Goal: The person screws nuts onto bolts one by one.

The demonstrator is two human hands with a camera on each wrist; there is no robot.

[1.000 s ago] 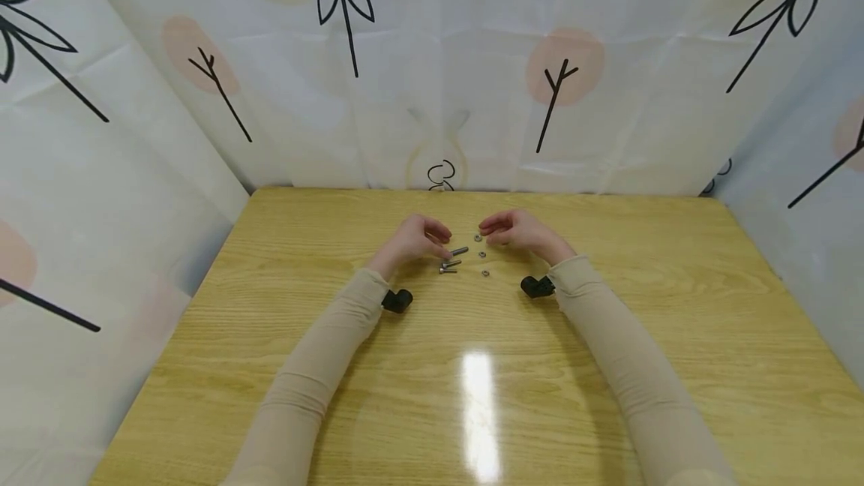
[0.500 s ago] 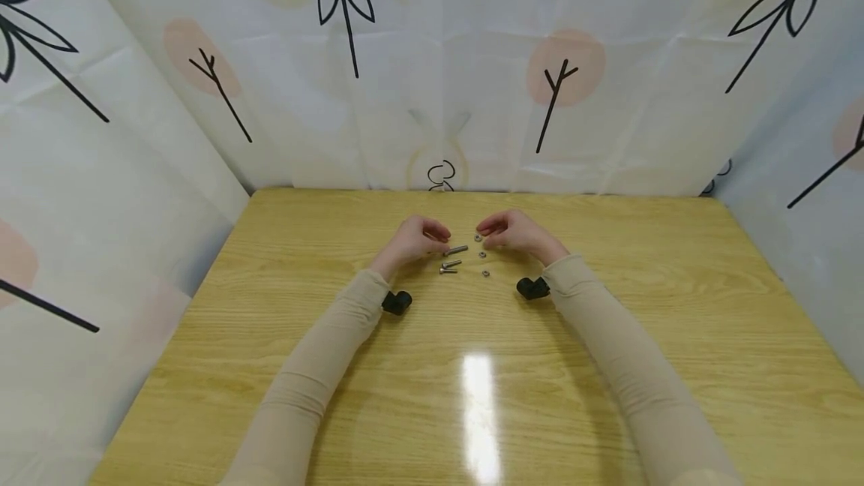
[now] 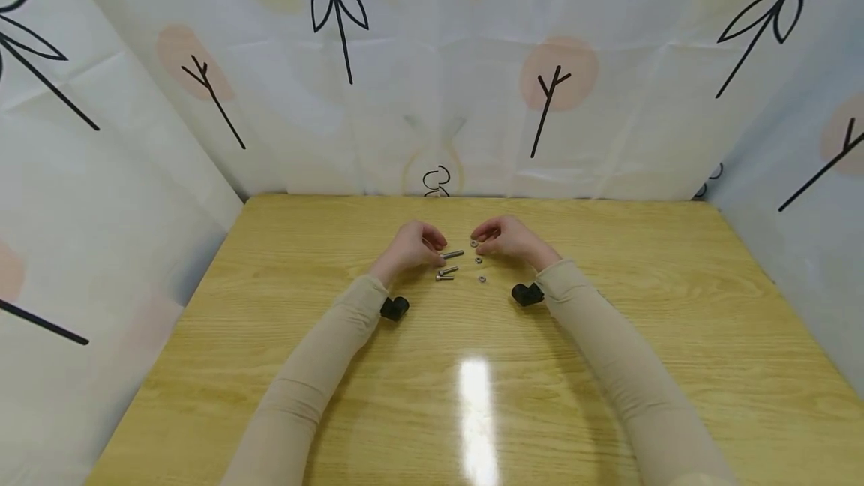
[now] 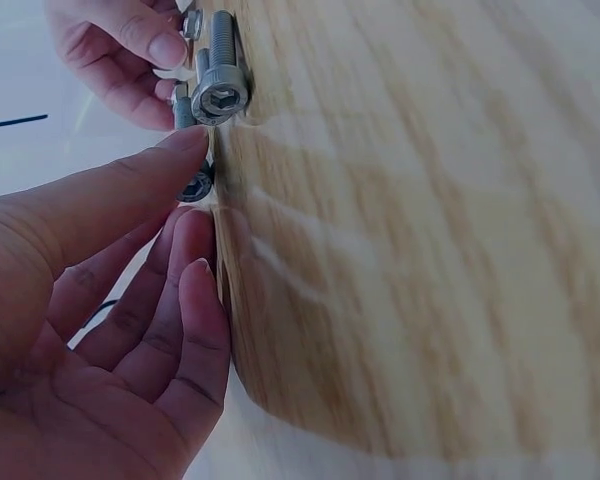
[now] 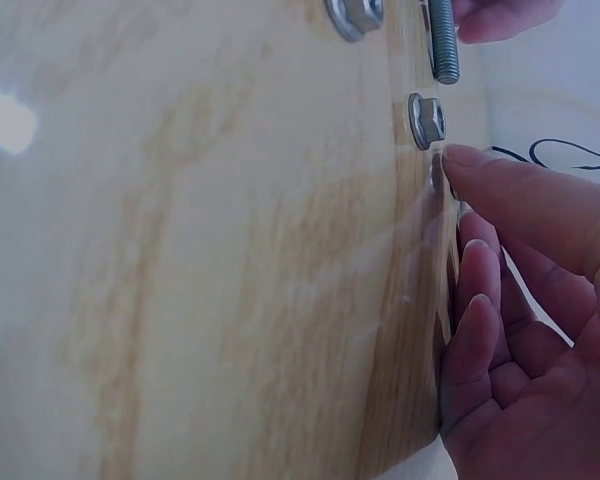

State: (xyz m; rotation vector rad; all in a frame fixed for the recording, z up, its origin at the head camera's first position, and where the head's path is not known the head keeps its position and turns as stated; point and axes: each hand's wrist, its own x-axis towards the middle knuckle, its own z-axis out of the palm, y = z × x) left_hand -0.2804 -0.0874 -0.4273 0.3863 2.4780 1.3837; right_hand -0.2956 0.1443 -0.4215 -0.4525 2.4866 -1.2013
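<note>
Three socket-head bolts lie at the back middle of the table. My left hand has its thumb across the farthest bolt, pinching near its head; the fingers curl behind. Closer to me lie the other two, a slanted bolt and the nearest bolt. To their right, three flange nuts form a loose column. My right hand has thumb and index finger on either side of the farthest nut; contact is unclear. The middle nut and nearest nut lie just this side of it.
The wooden table spreads widely toward me and to both sides. A patterned curtain closes off the back and sides. Black wrist cameras hang under both forearms, and light glares off the table's front middle.
My right hand has moved slightly left, its fingertips closer around the farthest nut. My left thumb now covers the farthest bolt's head, which showed half a second ago. The head view has tilted slightly.
</note>
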